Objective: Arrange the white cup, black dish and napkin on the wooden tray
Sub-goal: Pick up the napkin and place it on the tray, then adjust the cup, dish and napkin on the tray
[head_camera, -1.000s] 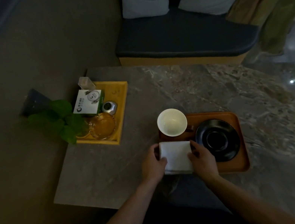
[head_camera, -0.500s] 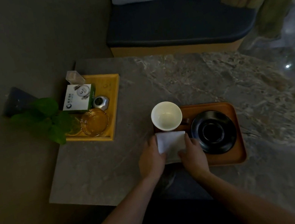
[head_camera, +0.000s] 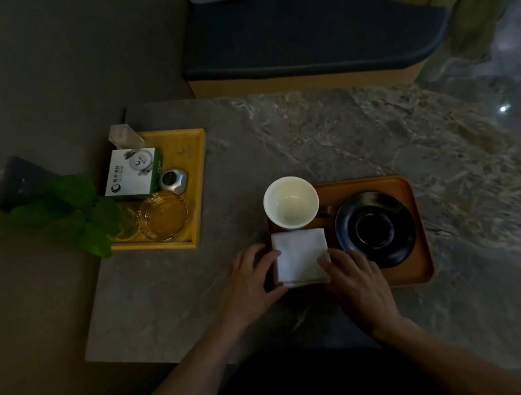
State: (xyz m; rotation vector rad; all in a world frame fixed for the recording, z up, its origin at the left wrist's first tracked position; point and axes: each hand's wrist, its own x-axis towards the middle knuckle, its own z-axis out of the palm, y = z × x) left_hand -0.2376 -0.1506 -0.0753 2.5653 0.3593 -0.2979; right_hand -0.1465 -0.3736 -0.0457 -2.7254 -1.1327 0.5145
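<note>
Napkin (head_camera: 301, 256), folded to a white square, lies at the near-left corner of the wooden tray (head_camera: 408, 206), directly in front of the white cup (head_camera: 290, 201) and just left of the black dish (head_camera: 375, 229). All three task things sit on the tray, the cup at its far-left corner with its rim overhanging the tray edge in this view, the dish filling the right half.

Both hands frame the napkin. The left hand (head_camera: 251, 289) rests at the napkin's left edge with fingers loosely spread and flat, fingertips touching the cloth. The right hand (head_camera: 357, 279) lies over the napkin's near-right corner, fingers slightly curled and pressing down, gripping nothing. Neither hand is lifting; they appear to be squaring the fold.

By the look of it the napkin is soft and light, so it will slump or unfold if pinched by one corner; flat fingers on opposite edges, sliding it, should suit it best. The cup looks like glazed ceramic, smooth and breakable, and stands touching or nearly touching the napkin's far edge, so a push away from the person could nudge it. The dish, also hard and probably slick, is best taken by its rim.

Left of the wooden tray, well apart, a yellow tray (head_camera: 196, 187) holds a box, a glass dish and small items.
</note>
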